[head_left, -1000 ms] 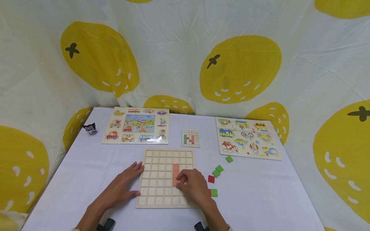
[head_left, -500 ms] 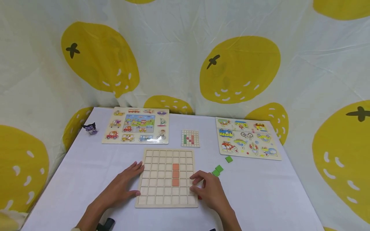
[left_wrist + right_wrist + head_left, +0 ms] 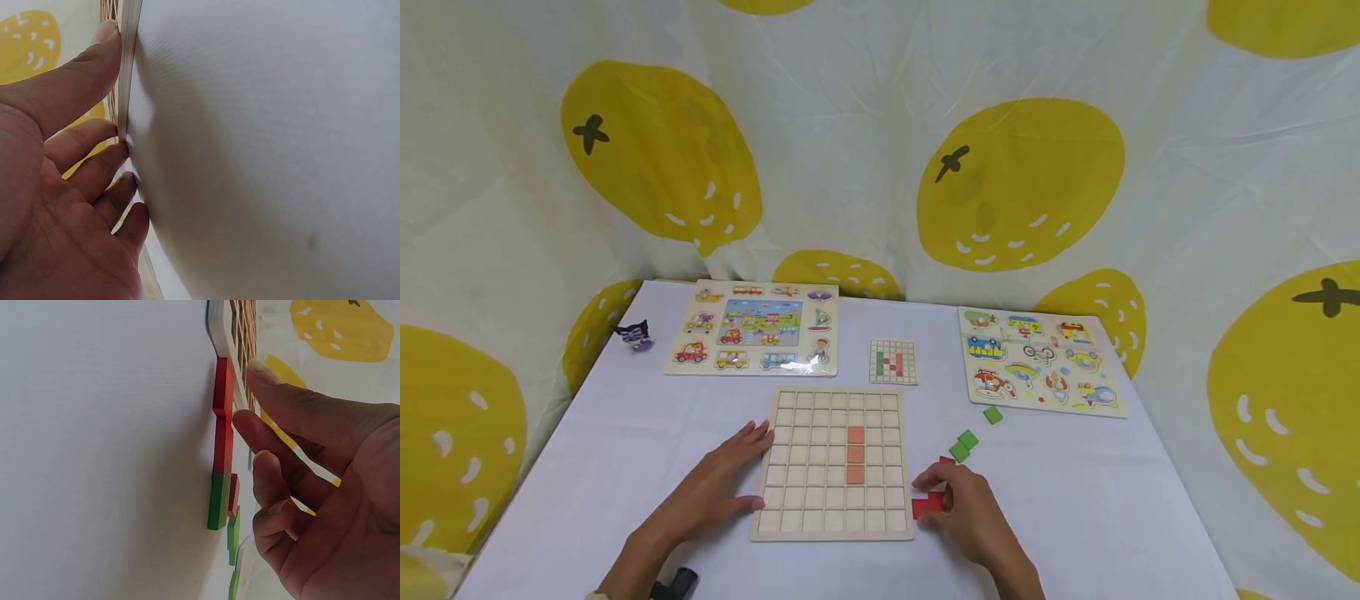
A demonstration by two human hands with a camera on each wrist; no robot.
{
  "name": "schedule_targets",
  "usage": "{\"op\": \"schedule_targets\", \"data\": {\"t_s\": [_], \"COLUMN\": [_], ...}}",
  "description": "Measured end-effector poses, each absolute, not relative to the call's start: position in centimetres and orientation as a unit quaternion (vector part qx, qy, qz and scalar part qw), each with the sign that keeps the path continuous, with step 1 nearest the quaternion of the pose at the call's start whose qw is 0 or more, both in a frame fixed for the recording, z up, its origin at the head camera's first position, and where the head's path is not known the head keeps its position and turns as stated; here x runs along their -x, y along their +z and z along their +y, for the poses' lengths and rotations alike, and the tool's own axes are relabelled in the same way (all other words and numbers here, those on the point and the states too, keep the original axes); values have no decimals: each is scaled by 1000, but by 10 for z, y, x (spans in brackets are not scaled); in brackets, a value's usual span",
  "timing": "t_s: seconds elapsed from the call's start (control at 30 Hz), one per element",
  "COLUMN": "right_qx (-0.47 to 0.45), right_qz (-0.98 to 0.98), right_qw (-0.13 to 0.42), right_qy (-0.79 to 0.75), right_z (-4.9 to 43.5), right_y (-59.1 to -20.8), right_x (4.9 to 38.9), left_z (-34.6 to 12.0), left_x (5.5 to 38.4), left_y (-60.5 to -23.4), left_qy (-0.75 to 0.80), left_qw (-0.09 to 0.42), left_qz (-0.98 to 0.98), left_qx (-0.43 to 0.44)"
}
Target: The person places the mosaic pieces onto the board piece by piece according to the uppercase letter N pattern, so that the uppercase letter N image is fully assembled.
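Observation:
A wooden grid board [image 3: 816, 497] lies mid-table, with three orange tiles [image 3: 855, 454] in one column of its squares. Its left edge is touched by my left hand [image 3: 711, 483], thumb and fingers spread; the left wrist view has these fingertips against the board's side [image 3: 127, 75]. My right hand [image 3: 966, 508] hovers just right of the board, over two adjoining red tiles [image 3: 919, 509], thumb and fingers apart and holding nothing. A green tile [image 3: 217, 500] adjoins them in the right wrist view, mostly hidden by the hand in the head view. Another red tile [image 3: 947, 460] lies beyond.
Three green tiles [image 3: 967, 439] lie farther right. Behind the board sits a small grid pattern card [image 3: 892, 362]. Vehicle picture puzzles stand back left [image 3: 752, 327] and back right [image 3: 1041, 360]. A small dark figurine [image 3: 635, 335] is at the far left, before a lemon-print curtain [image 3: 850, 150].
My right hand has left the lowest orange tile, which lies in its square, and moved right and toward me to the red tiles. My left hand stays put.

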State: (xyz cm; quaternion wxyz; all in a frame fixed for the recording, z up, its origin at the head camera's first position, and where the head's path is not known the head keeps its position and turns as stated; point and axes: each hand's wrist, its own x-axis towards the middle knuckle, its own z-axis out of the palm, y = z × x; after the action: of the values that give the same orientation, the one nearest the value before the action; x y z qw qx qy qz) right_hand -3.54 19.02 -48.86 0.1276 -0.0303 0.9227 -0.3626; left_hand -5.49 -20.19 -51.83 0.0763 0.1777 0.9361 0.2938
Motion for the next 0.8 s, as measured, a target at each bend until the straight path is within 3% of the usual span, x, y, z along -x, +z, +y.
{"op": "schedule_targets", "data": {"t_s": [0.3,0.8], "right_qx": [68,35], "right_qz": [941,948], "right_qw": [99,70], "right_qy": [-316,-309], "right_z": [186,185], "right_y": [-493,-493], "right_x": [34,32], "left_z": [-202,-201], "left_x": [54,55], "left_y": [-517,-518], "left_qy": [297,289], "left_qw": [69,70], "left_qz": [935,937], "left_qx": [-182,-181]}}
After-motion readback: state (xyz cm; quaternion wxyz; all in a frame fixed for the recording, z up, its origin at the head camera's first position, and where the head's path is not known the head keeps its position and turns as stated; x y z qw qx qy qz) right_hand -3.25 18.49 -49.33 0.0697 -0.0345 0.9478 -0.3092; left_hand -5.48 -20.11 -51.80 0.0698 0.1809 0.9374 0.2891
